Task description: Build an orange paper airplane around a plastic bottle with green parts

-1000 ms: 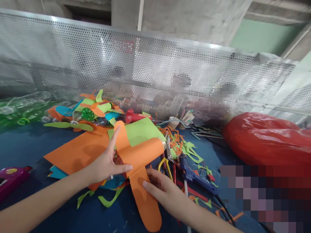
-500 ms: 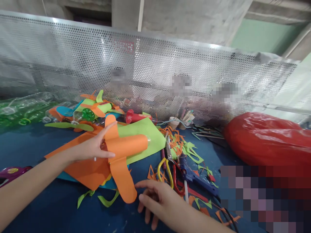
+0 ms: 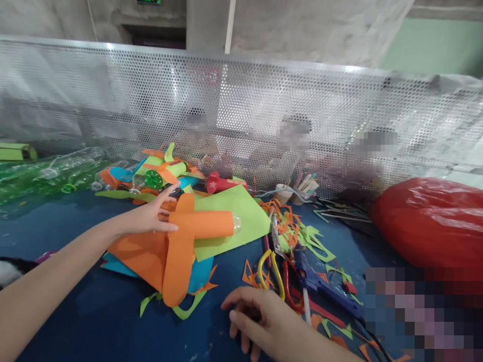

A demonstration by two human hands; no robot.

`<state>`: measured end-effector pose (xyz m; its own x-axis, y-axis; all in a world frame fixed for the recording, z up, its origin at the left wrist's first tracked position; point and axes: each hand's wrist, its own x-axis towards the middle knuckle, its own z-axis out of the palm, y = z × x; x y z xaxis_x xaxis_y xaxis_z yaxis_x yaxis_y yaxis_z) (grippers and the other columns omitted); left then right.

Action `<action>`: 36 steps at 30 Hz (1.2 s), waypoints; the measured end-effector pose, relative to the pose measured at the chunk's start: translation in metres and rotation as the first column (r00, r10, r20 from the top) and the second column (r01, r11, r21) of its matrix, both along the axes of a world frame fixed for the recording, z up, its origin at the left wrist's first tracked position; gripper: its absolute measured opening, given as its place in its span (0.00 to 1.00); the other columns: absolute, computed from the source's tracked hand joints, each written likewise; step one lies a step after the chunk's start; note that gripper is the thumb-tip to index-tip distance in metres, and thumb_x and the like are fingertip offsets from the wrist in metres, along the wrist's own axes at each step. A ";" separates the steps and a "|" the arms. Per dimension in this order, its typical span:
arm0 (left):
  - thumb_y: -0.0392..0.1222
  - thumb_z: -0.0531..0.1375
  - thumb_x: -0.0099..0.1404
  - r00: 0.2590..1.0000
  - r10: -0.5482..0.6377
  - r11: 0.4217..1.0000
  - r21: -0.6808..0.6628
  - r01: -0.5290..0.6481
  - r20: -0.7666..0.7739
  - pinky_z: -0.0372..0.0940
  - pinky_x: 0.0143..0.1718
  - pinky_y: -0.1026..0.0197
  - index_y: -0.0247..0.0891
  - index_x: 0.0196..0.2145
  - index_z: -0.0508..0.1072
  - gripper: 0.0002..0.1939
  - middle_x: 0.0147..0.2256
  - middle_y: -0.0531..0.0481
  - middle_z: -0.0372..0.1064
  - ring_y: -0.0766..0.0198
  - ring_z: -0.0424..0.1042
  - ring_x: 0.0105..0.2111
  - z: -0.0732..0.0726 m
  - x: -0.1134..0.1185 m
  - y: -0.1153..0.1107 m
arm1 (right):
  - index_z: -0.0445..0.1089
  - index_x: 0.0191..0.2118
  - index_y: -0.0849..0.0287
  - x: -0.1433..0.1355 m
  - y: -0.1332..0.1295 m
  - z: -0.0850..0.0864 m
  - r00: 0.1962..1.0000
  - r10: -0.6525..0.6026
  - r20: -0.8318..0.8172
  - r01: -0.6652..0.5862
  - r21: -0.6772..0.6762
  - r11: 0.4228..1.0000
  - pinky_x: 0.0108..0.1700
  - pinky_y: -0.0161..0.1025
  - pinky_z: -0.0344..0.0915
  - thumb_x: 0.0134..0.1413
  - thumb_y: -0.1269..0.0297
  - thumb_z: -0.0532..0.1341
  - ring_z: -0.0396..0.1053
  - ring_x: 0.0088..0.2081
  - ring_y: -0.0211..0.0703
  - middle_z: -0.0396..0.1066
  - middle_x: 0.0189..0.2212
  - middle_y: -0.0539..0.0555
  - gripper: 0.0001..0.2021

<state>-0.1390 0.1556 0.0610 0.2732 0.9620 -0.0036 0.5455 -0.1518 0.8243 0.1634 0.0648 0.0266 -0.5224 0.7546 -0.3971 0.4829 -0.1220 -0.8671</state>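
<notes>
An orange paper-covered bottle plane [image 3: 206, 224], with long rounded wings and a clear bottle neck at its nose, lies on orange and lime-green sheets. My left hand [image 3: 151, 217] is at its rear end, thumb and forefinger spread wide, the thumb against the orange body. The rear tip is hidden by my fingers. Near the front of the table my right hand [image 3: 260, 317] hovers with loosely curled fingers, thumb apart, holding nothing. Yellow-handled scissors [image 3: 277, 266] and a blue glue gun [image 3: 320, 286] with a white glue stick lie just beyond it.
Paper scraps [image 3: 313, 241] are strewn at the right. Plastic bottles [image 3: 71, 173] and finished paper planes [image 3: 166, 163] lie along the back left. Cups of pens [image 3: 302, 191] stand by the perforated metal screen [image 3: 132, 105]. A red plastic bag [image 3: 430, 221] bulges at the right.
The plane's near wing has swung leftward and now slants down-left, the body lying flatter on the sheets. My left hand has shifted back along the plane. The view has turned slightly left.
</notes>
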 end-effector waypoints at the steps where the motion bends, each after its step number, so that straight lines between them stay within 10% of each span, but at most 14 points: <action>1: 0.50 0.64 0.55 1.000 -0.007 1.000 -0.004 0.007 -0.013 0.65 0.48 0.50 0.59 0.64 0.28 0.53 0.63 0.39 0.42 0.48 0.65 0.53 0.000 -0.001 0.000 | 0.67 0.44 0.63 0.000 0.000 0.001 1.000 -0.001 0.009 0.001 0.003 1.000 0.20 0.23 0.62 0.58 0.72 0.54 0.63 0.21 0.27 0.67 0.26 0.48 0.09; 8: 0.53 0.55 0.62 0.984 -0.007 0.995 0.096 0.024 -0.176 0.65 0.47 0.53 0.54 0.65 0.35 0.41 0.63 0.41 0.48 0.48 0.61 0.56 -0.002 0.002 0.001 | 0.67 0.44 0.64 -0.002 -0.001 0.003 0.999 0.004 0.042 -0.004 0.011 1.000 0.21 0.23 0.63 0.58 0.72 0.54 0.63 0.22 0.27 0.66 0.26 0.49 0.09; 19: 0.67 0.58 0.52 0.936 0.129 0.992 0.039 -0.123 -0.326 0.62 0.46 0.50 0.46 0.66 0.36 0.53 0.50 0.38 0.65 0.46 0.70 0.46 -0.006 0.005 0.005 | 0.67 0.44 0.60 0.002 -0.001 0.000 0.999 0.030 0.035 -0.031 0.026 0.999 0.23 0.25 0.64 0.57 0.67 0.56 0.64 0.24 0.29 0.67 0.28 0.49 0.09; 36: 0.61 0.62 0.50 0.955 0.204 0.965 0.206 -0.160 -0.213 0.66 0.41 0.52 0.47 0.64 0.41 0.51 0.49 0.40 0.67 0.50 0.73 0.39 -0.007 -0.012 0.012 | 0.68 0.43 0.59 0.001 0.000 -0.003 0.996 0.047 0.075 -0.052 0.061 0.997 0.23 0.23 0.62 0.55 0.67 0.57 0.64 0.24 0.29 0.66 0.27 0.49 0.09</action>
<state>-0.1510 0.1678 0.0543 0.1059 0.9850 0.1362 0.7498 -0.1691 0.6396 0.1647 0.0647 0.0238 -0.5311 0.7529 -0.3886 0.5496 -0.0430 -0.8344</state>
